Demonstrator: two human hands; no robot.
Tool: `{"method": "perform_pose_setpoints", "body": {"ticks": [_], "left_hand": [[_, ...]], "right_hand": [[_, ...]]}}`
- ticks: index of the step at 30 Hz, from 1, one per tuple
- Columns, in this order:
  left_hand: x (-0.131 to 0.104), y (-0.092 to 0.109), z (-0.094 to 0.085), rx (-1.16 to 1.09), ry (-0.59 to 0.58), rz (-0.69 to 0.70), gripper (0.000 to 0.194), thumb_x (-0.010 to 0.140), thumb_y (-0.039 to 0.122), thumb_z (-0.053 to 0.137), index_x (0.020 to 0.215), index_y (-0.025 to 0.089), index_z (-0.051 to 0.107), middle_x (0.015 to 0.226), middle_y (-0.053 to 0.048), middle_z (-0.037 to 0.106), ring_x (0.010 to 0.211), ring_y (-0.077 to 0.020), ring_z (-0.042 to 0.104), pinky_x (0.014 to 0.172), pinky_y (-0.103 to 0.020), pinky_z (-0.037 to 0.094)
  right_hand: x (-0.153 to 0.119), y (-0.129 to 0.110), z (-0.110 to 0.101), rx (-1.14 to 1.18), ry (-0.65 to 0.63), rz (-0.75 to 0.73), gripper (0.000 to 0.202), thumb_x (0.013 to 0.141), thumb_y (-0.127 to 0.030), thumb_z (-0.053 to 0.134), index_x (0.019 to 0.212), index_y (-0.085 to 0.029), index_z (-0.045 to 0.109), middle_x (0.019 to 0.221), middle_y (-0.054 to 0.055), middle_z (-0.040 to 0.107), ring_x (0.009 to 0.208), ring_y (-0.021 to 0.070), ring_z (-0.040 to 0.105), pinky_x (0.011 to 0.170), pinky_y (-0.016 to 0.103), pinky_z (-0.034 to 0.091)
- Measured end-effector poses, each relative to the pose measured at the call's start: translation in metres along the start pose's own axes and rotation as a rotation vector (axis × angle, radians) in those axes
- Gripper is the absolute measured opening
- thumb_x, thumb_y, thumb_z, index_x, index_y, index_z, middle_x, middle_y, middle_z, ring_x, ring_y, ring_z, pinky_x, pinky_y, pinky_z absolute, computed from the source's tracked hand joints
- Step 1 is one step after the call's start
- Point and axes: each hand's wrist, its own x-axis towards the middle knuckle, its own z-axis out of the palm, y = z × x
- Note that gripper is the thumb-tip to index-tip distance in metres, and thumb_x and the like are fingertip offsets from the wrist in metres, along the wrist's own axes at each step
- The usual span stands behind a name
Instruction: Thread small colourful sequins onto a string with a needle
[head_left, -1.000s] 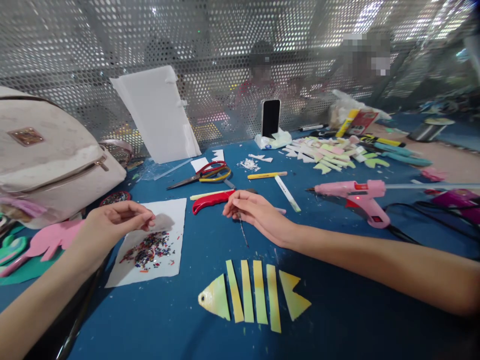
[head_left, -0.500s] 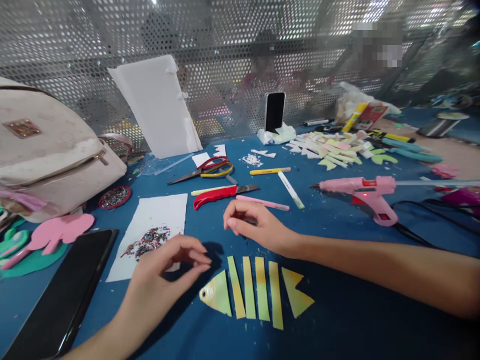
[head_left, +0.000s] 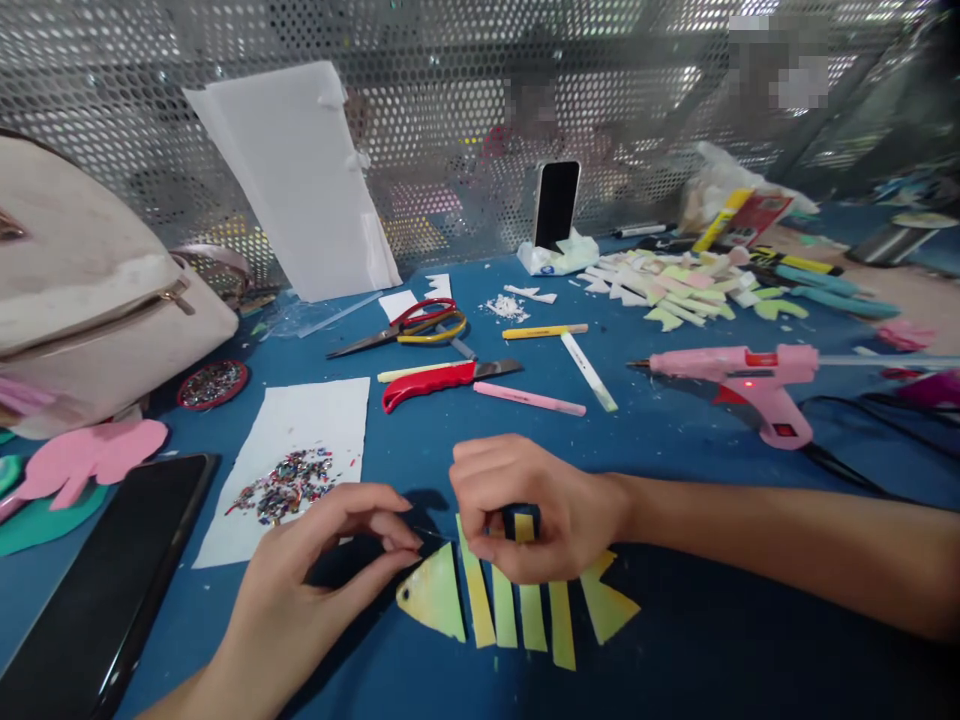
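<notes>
A fish shape cut into pieces lies on the blue table: a head piece with an eye (head_left: 436, 597), several yellow-green strips (head_left: 533, 620) and a notched tail piece (head_left: 611, 602). My left hand (head_left: 341, 565) is just left of the head piece, thumb and fingertips pinched together. Whatever it pinches is too small to name; a faint thin line shows near the fingertips. Over the upper ends of the strips hovers my right hand (head_left: 525, 505), its fingers curled in a pinch. It hides parts of the strips, and its grip cannot be made out.
White paper (head_left: 300, 420) holding loose beads lies at left, near a dark phone (head_left: 112, 580). Beyond my hands are a red-handled knife (head_left: 431, 384), scissors (head_left: 420, 325) and several markers (head_left: 529, 399). A pink glue gun (head_left: 750, 375) lies at right, with foam scraps (head_left: 675, 285) behind.
My right hand has come down and nearer, now over the strips with fingers more curled. My left fingertips have closed together and dropped slightly. The view has shifted a little.
</notes>
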Motion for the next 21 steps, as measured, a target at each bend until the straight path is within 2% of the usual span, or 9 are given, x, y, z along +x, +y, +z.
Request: {"method": "perform_pose_setpoints", "body": {"ticks": [5,8,14,21], "left_hand": [[-0.0014,-0.0002,-0.0017,-0.003,0.036,0.002,0.028,0.086,0.013,0.072,0.107,0.030,0.066,0.083,0.006,0.077,0.074,-0.0119,0.076,0.075,-0.017,0.062],[-0.0016,0.0016,-0.0010,-0.032,0.076,-0.018,0.029,0.085,0.013,0.072,0.107,0.030,0.066,0.082,0.006,0.076,0.072,-0.0122,0.076,0.074,-0.018,0.063],[-0.0040,0.0045,0.0025,-0.069,0.126,-0.140,0.023,0.083,0.019,0.072,0.104,0.028,0.066,0.080,0.003,0.076,0.074,-0.0163,0.076,0.076,-0.025,0.064],[-0.0027,0.0015,0.0013,-0.069,0.094,-0.094,0.026,0.084,0.018,0.073,0.106,0.030,0.067,0.081,0.005,0.077,0.074,-0.0140,0.076,0.076,-0.020,0.063]], "right_hand": [[0.0005,-0.0008,0.0004,-0.046,-0.105,0.007,0.017,0.085,-0.017,0.049,0.069,-0.021,0.045,0.064,-0.002,0.049,0.062,0.0122,0.039,0.071,0.028,0.039],[0.0012,-0.0011,-0.0001,-0.067,-0.110,0.000,0.018,0.085,-0.016,0.049,0.068,-0.021,0.045,0.064,-0.002,0.049,0.063,0.0120,0.039,0.070,0.028,0.039],[0.0005,-0.0005,-0.0003,-0.119,-0.157,0.025,0.020,0.089,-0.017,0.049,0.070,-0.021,0.046,0.067,-0.001,0.052,0.066,0.0126,0.040,0.071,0.028,0.039],[0.0003,0.0015,0.0018,-0.127,-0.155,0.033,0.020,0.091,-0.016,0.049,0.071,-0.021,0.047,0.068,-0.001,0.053,0.067,0.0122,0.043,0.072,0.027,0.040]]}}
